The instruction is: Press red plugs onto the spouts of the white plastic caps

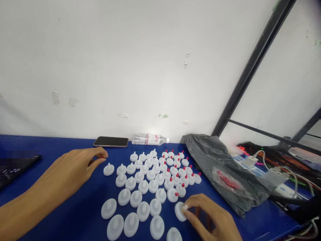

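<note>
On the blue tabletop (75,209), white spouted lids (143,187) stand on their broad bases, seemingly for steadiness; the right hand (213,214) pinches one lid (179,212) by its spout (185,207), perhaps the handiest grip; the left hand (77,164), loosely curled, apparently empty, hovers near another lid (108,170).

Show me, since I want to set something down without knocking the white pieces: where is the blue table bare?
Bare patches on the blue table: between the left forearm and the white pieces, and the back strip between the lit screen and the black phone. Crowded: the middle, packed with white pieces, and the right, where the grey bag lies.
</note>
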Tool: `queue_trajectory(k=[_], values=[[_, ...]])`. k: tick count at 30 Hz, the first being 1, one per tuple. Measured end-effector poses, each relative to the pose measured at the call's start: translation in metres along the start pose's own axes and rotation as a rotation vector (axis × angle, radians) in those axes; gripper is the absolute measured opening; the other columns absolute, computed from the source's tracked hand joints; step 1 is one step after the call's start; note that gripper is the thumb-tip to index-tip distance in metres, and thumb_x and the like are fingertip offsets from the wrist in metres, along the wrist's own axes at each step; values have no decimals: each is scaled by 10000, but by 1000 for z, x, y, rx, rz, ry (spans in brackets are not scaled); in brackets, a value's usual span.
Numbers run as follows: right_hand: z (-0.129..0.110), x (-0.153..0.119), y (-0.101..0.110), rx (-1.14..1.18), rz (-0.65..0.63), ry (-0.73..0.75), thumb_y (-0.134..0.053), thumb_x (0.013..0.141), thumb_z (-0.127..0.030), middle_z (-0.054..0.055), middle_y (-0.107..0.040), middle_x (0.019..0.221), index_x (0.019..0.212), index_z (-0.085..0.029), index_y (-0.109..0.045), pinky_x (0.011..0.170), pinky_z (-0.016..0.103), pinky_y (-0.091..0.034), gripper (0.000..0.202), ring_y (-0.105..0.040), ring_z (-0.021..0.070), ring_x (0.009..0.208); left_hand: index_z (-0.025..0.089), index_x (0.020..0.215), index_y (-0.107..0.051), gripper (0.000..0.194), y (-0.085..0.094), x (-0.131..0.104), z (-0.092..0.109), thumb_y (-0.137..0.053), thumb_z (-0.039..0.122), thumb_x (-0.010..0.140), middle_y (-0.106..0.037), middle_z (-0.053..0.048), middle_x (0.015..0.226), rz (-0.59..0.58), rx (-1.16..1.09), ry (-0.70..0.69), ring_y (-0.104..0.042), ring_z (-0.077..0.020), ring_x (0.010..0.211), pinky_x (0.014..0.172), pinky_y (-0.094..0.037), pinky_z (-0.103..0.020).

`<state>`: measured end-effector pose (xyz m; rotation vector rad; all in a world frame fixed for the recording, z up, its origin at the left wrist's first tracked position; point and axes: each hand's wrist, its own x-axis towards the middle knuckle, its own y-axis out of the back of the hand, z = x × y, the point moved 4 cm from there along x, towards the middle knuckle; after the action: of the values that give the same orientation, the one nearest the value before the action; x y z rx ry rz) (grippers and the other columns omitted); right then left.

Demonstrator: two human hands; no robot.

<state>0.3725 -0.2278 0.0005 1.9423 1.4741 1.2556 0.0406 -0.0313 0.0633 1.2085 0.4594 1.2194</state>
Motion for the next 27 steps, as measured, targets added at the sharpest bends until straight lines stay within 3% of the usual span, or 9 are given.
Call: queue_trajectory(k=[2,5,9,13,17,27], values=[[-9,5,8,44,40,-29,-611,1012,-383,41,-781,1106,963,-271,-692,575,185,-583,146,-753,151,719,271,1064,-768,336,-6,-2,8,-532,479,946,-816,-40,1054,19,-80,18,-738,-293,930,800,-516,-360],[-32,27,11,106,4,-11,-538,1050,-382,68,-757,1225,1012,-271,-638,791,257,-622,155,-769,184,885,283,1028,-787,384,-15,-6,20,-543,565,942,-818,-16,1001,64,-218,-28,-721,-259,870,779,-537,-330],[-69,75,-4,94,-158,125,-567,1041,-306,20,-743,1162,1076,-288,-621,892,333,-568,67,-720,194,970,275,969,-793,400,-21,-10,28,-605,623,906,-800,-5,836,65,-393,-83,-683,-208,712,586,-490,-259],[-88,110,-34,43,-250,222,-674,975,-242,-19,-724,981,1053,-287,-654,904,352,-507,92,-677,201,965,277,979,-799,346,-27,-15,34,-621,570,928,-790,9,809,-13,-489,-91,-639,-162,638,548,-451,-235],[-89,114,-52,128,-276,184,-745,944,-351,-16,-710,981,1103,-286,-631,780,306,-490,206,-652,190,894,287,990,-808,273,-32,-21,42,-610,473,958,-790,10,857,-57,-512,-148,-649,-154,681,568,-440,-232],[-84,108,-56,90,-237,207,-825,882,-403,-36,-714,950,1047,-276,-585,693,284,-453,318,-644,183,805,290,999,-805,257,-40,-27,53,-569,393,995,-784,30,899,-154,-473,-276,-648,-126,688,572,-417,-227]])
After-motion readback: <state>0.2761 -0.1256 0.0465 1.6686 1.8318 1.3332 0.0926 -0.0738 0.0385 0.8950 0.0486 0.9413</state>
